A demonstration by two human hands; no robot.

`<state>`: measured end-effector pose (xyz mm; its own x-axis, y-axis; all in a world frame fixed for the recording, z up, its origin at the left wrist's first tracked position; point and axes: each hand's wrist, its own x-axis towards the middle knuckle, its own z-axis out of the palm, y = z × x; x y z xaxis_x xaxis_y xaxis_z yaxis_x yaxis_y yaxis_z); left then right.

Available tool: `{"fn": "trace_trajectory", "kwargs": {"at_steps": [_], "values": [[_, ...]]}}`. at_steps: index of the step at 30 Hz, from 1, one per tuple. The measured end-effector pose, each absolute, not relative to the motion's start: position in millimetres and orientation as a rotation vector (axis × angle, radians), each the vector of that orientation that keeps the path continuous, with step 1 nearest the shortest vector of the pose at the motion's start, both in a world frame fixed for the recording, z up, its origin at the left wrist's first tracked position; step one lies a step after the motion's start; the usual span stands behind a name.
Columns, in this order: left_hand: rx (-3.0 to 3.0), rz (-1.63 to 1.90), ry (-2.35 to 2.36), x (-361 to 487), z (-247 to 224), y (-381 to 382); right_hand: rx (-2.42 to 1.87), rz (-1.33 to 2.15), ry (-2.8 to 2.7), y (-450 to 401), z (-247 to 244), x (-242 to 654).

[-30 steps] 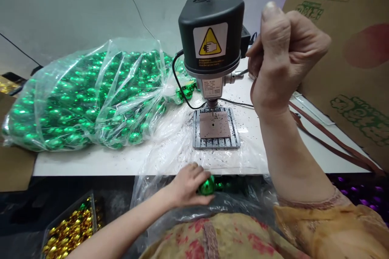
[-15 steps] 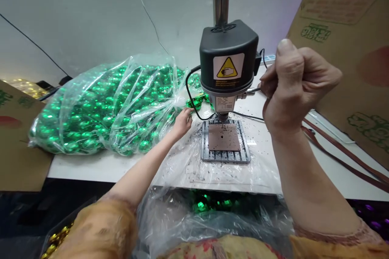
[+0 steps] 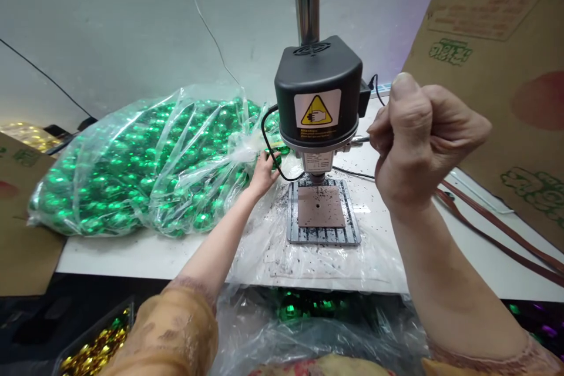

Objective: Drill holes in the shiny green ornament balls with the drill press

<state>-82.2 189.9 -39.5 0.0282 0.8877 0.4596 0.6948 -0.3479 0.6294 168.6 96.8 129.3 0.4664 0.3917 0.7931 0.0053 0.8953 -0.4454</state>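
My right hand [image 3: 418, 138] is closed in a fist around the feed lever [image 3: 360, 140] of a small black drill press [image 3: 319, 94]. At the tied-looking neck of a clear plastic bag [image 3: 238, 150], my left hand [image 3: 262, 176] reaches in among shiny green faceted beads [image 3: 284, 153], fingers and thumb apart. A black cable passes in front of its fingertips, so their contact with the beads is partly hidden. Under the chuck, a brown square plate [image 3: 321, 214] with one small hole lies on the slotted metal base [image 3: 324, 238]. Dark shavings are scattered over both.
Green beads fill the big bag on the left of the white table [image 3: 145, 255]. Cardboard boxes [image 3: 497, 70] stand at both sides. Brown straps [image 3: 497, 229] lie on the right. Gold beads [image 3: 94, 346] sit in a container below left. Clear plastic sheeting [image 3: 317, 273] drapes over the front edge.
My left hand has moved slightly, its fingers more spread at the beads. The right fist stays on the lever. The whole view has shifted a little.
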Motion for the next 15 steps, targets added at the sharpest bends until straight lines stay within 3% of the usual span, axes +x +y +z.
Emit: {"fn": "trace_trajectory", "kwargs": {"at_steps": [5,9,15], "values": [[1.535,1.438,1.443,-87,-41,116,-0.432,0.232,-1.071,95,128,169],[0.94,1.368,1.065,-63,-35,75,-0.435,0.222,-1.045,96,127,168],[1.075,1.324,1.096,-31,-37,59,-0.451,0.192,-1.087,95,125,170]]}}
